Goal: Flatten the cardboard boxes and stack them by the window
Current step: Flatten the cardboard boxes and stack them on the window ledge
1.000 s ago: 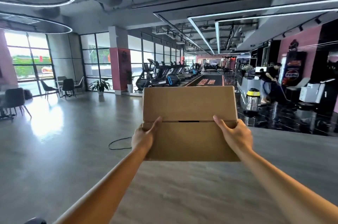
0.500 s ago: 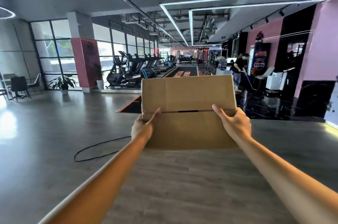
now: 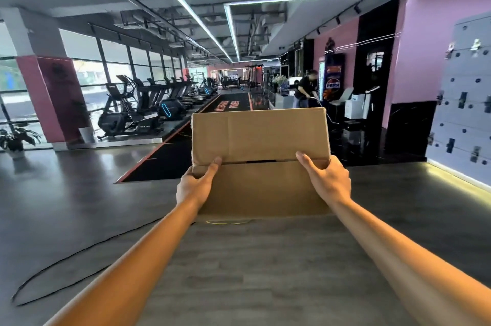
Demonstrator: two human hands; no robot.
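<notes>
A plain brown cardboard box [image 3: 260, 137] is held up at arm's length in the middle of the head view, its top flaps closed with a seam across the face. My left hand [image 3: 195, 184] grips its left edge, thumb laid on the seam. My right hand [image 3: 328, 179] grips the right edge, thumb on the same seam. The fingers of both hands are hidden behind the box. Tall windows [image 3: 87, 65] run along the left wall.
A black cable [image 3: 79, 254] snakes over the grey floor at the lower left. Treadmills and bikes [image 3: 138, 110] line the windows, beside a pink pillar [image 3: 45, 97] and a potted plant [image 3: 16, 137]. A person [image 3: 305, 89] works at the back; grey lockers [image 3: 462, 91] stand at the right.
The view has swung to the right: the seating corner and plant slid off to the left, and the lockers and pink wall came in. Both hands keep the same grip on the box.
</notes>
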